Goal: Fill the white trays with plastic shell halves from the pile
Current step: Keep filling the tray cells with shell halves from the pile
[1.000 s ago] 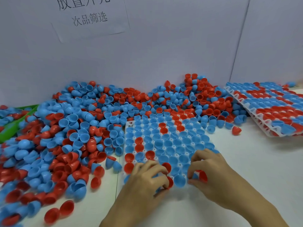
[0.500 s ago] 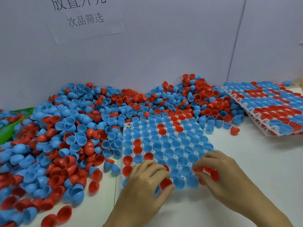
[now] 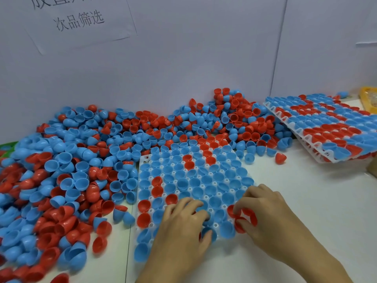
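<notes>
White tray (image 3: 145, 158) sits centre-near on the table (image 3: 306, 201), far edge butting into the pile (image 3: 81, 160). Nearly every pocket holds a shell half, mostly blue, open side up; a few red ones sit down the left column and in a short diagonal run near the far edge.

Right hand (image 3: 271, 217) is at the tray's near-right corner, fingers curled, pinching red shell halves (image 3: 247, 216) between thumb and fingertips right at the tray edge. At least two red pieces are visible in the grip; exact count unclear.

Left hand (image 3: 179, 231) lies over the near-centre of the tray, fingers bent down onto the shells. A blue shell half (image 3: 207, 231) and a sliver of red show under the fingertips; whether it is gripped or only pressed, can't tell.

The pile of loose red and blue halves covers the left side and runs along the far wall behind the tray. A few strays lie on bare table to the right of the tray, including one red half (image 3: 280, 158).

Far right: stack of filled trays (image 3: 326, 127), tilted, red and blue mixed. Paper sign (image 3: 79, 21) with printed characters on the wall, far left.
</notes>
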